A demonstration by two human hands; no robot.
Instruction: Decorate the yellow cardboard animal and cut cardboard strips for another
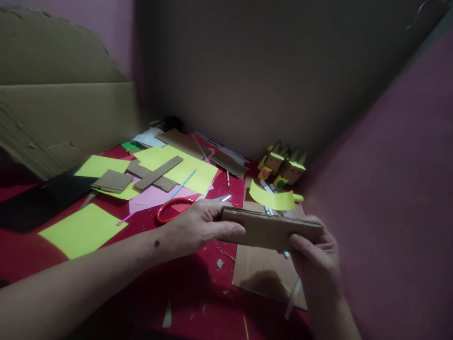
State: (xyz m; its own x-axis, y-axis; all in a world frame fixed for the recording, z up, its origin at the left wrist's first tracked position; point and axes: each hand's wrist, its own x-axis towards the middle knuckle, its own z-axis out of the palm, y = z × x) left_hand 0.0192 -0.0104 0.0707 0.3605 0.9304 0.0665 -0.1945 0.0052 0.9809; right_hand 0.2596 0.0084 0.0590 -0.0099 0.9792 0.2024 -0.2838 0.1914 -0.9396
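Item 1, nearest: I am holding a flat cardboard strip [271, 230] edge-up between both hands, above the counter [198, 288]. My left hand [198, 226] is pinching its left end, thumb underneath; my right hand [316, 259] is clamping the right end with the fingers curled round it. To do this well, I judge, I should be keeping the grip at both ends even so the strip is not bowing or creasing.

Item 2, under the hands: a cardboard sheet [264, 274] is lying flat, with paper scraps scattered about it.

Item 3, just beyond my left hand: red-handled scissors [173, 208], close enough to be snagging a lowered wrist.

Item 4, left of my left forearm: a yellow paper square [83, 230].

Item 5, beyond the strip: a curved yellow paper cutout [272, 199].

Item 6, farther left: yellow sheets and cardboard pieces [155, 172], overlapping.

Item 7, farthest, beyond my right hand: small cardboard figures [283, 167] standing against the wall.
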